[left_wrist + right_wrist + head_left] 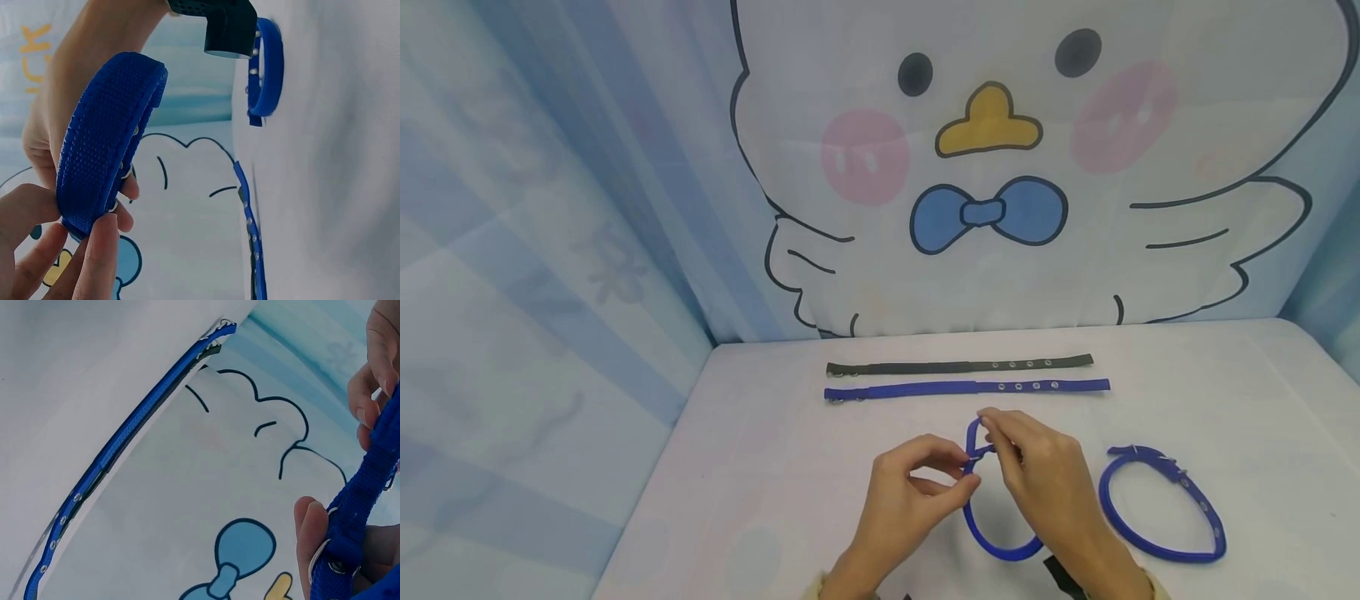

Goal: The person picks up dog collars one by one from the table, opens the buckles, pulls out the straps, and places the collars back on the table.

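Observation:
A blue collar (1006,553) with metal eyelets is bent into a loop and held up in front of me between both hands. My left hand (906,492) pinches it at the side of the loop, near the buckle. At the top, the fingertips of my right hand (1051,471) grip the strap. In the left wrist view the woven band of the collar (106,134) curves up from the left fingers. A metal ring and an eyelet show on the collar (350,531) in the right wrist view, beside the right thumb.
On the table to the right lies another blue collar (1180,556), closed into a loop. Farther back, a dark green collar (925,367) and a blue collar (925,389) lie straight, side by side. A printed cartoon curtain (985,283) hangs behind the white table (760,467).

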`<state>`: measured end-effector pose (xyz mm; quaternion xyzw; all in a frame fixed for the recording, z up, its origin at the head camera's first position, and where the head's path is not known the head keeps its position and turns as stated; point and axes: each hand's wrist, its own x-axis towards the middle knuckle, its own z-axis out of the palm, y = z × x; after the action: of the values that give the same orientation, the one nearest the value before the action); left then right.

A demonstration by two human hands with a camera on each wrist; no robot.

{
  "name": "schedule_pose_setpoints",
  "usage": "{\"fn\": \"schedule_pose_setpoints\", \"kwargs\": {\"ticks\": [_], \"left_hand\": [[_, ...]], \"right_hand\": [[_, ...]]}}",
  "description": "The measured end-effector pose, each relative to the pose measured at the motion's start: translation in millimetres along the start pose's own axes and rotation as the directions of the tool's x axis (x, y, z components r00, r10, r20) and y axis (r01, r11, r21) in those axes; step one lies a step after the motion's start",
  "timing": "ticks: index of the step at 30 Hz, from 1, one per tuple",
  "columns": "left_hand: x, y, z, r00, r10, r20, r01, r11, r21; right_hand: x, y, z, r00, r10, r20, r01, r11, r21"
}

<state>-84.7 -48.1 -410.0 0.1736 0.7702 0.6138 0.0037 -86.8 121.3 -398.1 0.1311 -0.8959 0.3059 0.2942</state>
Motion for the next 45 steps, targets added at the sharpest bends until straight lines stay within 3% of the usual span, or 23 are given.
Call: {"fn": "schedule_pose_setpoints", "kwargs": {"ticks": [12,18,31,45], "left_hand": [[-1.5,-1.3,5.0,0.999,-0.008,0.034,0.009,0.999,-0.043],[-2.2,-2.5,5.7,1.000,-0.010,0.025,0.011,0.998,-0.054],[5.8,-5.5,-1.4,0.993,-0.112,-0.026,0.111,0.992,-0.057],[8.4,-6.7,-3.5,0.977,-0.215,0.005,0.215,0.973,-0.088]], "right_hand": [[1,5,1,0.997,-0.042,-0.068,0.041,0.999,-0.005],[2,7,0,0.999,-0.023,-0.039,0.024,0.999,0.026],[3,1,-4,0.998,0.023,0.052,-0.027,0.996,0.083],[2,-2,-1,0.998,-0.018,0.058,0.011,0.992,0.125]]}}
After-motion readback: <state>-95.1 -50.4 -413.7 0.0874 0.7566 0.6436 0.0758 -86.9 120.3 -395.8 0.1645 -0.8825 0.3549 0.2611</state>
